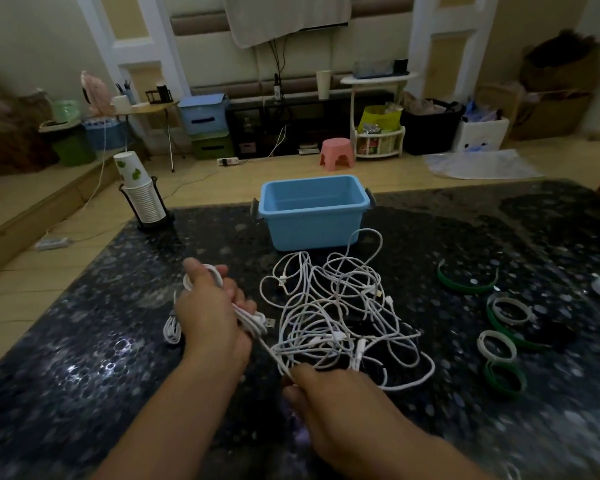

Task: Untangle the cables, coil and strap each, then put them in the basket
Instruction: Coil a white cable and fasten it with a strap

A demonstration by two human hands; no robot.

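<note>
Stage: early, by my reading; the basket (313, 212) looks empty, so no cable has gone in yet.
Left hand (208, 308): its grip is clenched round a part-wound coil (205, 276) of white cable, loops showing above the knuckles and a USB plug (269, 322) poking out by the fingers.
Right hand (329, 396): its grip pinches the same cable's free run, which stretches taut from the left hand down to it.
Tangle (340, 317): a loose heap of white cables between the hands and the basket, touching the basket's near wall at one loop; most of the untangling looks still to do.
Bundle (173, 329): a small folded white cable lies just left of the left wrist; whether it is strapped I cannot tell.
Straps (499, 327): green and white bands lie to the right, well apart from the tangle; they look unused.
Left to do: finish this coil, strap it, free the rest, coil and strap each, then fill the basket.
Bench (84, 341): dark, glossy, speckled top that throws back light.
Cups (139, 192): a stack of paper cups in a black holder at the far left corner.
Room: wood floor, a pink stool (336, 153), storage boxes, low shelves and bags along the far wall.
</note>
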